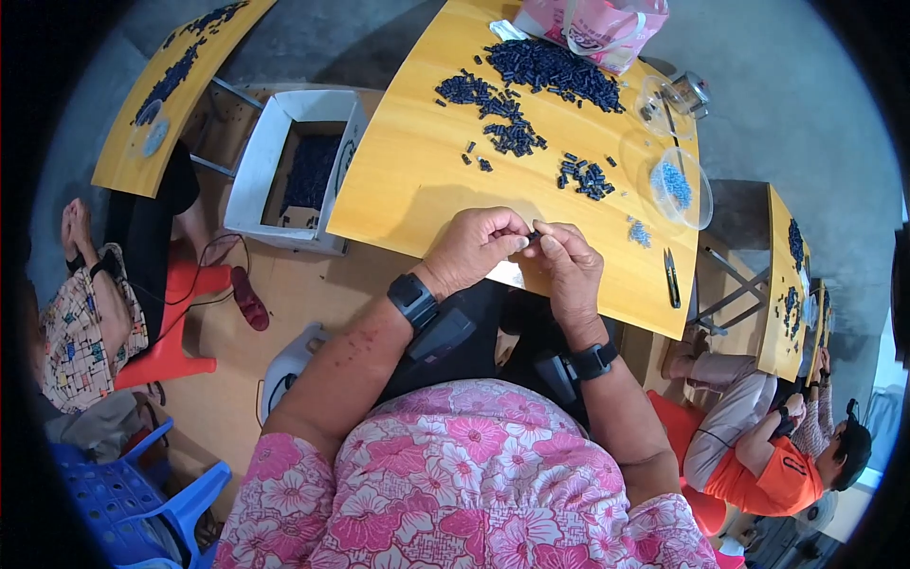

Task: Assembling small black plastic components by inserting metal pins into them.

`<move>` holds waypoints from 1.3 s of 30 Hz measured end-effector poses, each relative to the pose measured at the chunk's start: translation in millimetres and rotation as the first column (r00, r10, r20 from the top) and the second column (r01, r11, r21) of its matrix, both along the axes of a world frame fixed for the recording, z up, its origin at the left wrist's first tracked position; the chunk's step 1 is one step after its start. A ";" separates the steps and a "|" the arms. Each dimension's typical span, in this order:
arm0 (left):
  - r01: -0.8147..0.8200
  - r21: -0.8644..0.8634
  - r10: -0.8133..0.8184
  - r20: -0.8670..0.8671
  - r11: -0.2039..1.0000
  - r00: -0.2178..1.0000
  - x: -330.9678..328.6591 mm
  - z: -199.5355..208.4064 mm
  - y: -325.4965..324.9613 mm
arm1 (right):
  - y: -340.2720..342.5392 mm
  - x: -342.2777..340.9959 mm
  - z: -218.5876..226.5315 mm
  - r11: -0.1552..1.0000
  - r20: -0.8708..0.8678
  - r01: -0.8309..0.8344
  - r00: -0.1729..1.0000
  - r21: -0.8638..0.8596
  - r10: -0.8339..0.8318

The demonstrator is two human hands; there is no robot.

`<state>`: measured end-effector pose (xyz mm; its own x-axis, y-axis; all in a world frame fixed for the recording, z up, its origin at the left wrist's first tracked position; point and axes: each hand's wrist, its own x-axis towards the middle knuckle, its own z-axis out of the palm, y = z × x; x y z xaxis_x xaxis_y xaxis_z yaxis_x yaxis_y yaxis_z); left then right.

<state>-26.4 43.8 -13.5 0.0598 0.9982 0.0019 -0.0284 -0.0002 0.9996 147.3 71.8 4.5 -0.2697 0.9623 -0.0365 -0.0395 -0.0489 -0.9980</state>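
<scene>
I wear a pink floral top (455, 484) with short sleeves and a black wristband (412, 300) on each wrist.

The tabletop (408, 180) is warm yellow-orange wood grain, strewn at its far side with dark navy, near-black small parts (550, 66). A pale pink bag (597, 27) with white handles sits at the far edge. To the right, a clear dish (684, 190) holds light blue bits. On the left, a white box (284, 161) shows dark blue contents. Nearest, the blouse (455, 484) is pink with white floral print; both wristbands are black. The stool (175, 322) at left is red-orange.
</scene>
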 end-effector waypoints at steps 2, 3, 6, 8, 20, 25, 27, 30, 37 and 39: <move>0.005 -0.001 -0.006 -0.020 1.000 1.000 1.0 -1.2 1.1 | 1.4 4.8 -3.5 0.997 -0.092 -0.033 0.995 -0.067 0.027; 0.003 -0.008 -0.004 -0.042 1.000 0.999 0.6 -0.6 0.9 | 1.4 5.5 -2.4 0.997 -0.092 -0.035 0.995 -0.066 0.029; 0.001 -0.001 -0.001 -0.086 1.000 0.996 0.2 2.1 0.1 | 0.9 5.5 0.9 0.999 0.016 -0.028 0.999 -0.030 0.029; 0.001 -0.009 -0.002 -0.075 1.000 0.997 1.0 -0.6 0.8 | 1.3 3.8 1.2 0.999 0.039 -0.024 0.999 0.032 0.023; -0.053 0.043 0.054 -0.037 0.998 0.998 11.4 -7.3 -0.8 | 5.8 15.8 -7.7 0.982 0.185 -0.079 0.982 0.173 0.047; 0.011 -0.045 -0.018 -0.162 0.999 0.987 12.4 -2.0 -0.3 | 5.0 19.3 -6.2 0.957 0.249 -0.115 0.967 0.265 0.048; -0.010 -0.022 0.005 -0.227 1.000 0.974 14.0 1.5 -1.4 | 4.8 21.8 -9.2 0.950 0.267 -0.124 0.963 0.286 0.045; -0.030 0.129 0.077 -0.374 0.991 0.924 13.7 4.0 -1.2 | 4.5 25.2 -11.0 0.947 0.279 -0.133 0.959 0.294 0.048; -0.015 0.349 0.199 -0.499 0.937 0.844 20.6 1.4 -1.6 | 16.4 23.0 -4.2 1.000 0.066 0.007 0.998 0.016 -0.008; 0.017 0.368 0.207 -0.561 0.929 0.802 21.0 3.2 -2.2 | 22.4 14.1 -2.5 0.998 0.030 0.015 0.999 0.068 -0.017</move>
<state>-5.3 41.5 -10.3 0.0664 0.9396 0.3357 0.5747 -0.3111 0.7569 161.4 94.2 2.0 -0.2536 0.9671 0.0210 -0.0093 0.0193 -0.9998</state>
